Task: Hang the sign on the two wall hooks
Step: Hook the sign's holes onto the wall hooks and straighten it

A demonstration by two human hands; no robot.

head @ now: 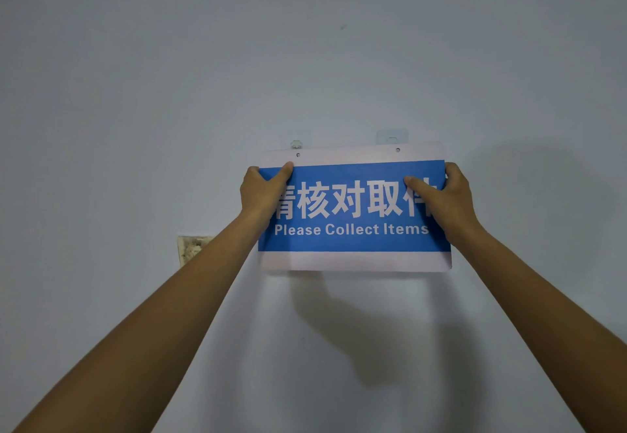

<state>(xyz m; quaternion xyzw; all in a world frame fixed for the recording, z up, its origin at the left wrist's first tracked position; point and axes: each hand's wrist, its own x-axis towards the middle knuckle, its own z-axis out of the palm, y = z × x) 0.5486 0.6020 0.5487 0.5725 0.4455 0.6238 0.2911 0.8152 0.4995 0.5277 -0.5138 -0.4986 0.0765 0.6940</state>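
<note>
A rectangular sign (353, 242), blue with white borders and the words "Please Collect Items", is held flat against the pale wall. My left hand (261, 191) grips its left edge and my right hand (448, 198) grips its right edge, thumbs on the front. Two small holes sit near its top edge. The left wall hook (296, 143) shows just above the left hole. The right wall hook (392, 138) peeks over the sign's top edge, slightly left of the right hole. The sign tilts a little, right side higher.
A worn, discoloured wall plate (191, 248) sits on the wall left of the sign, partly behind my left forearm. The sign and arms cast a shadow on the wall below.
</note>
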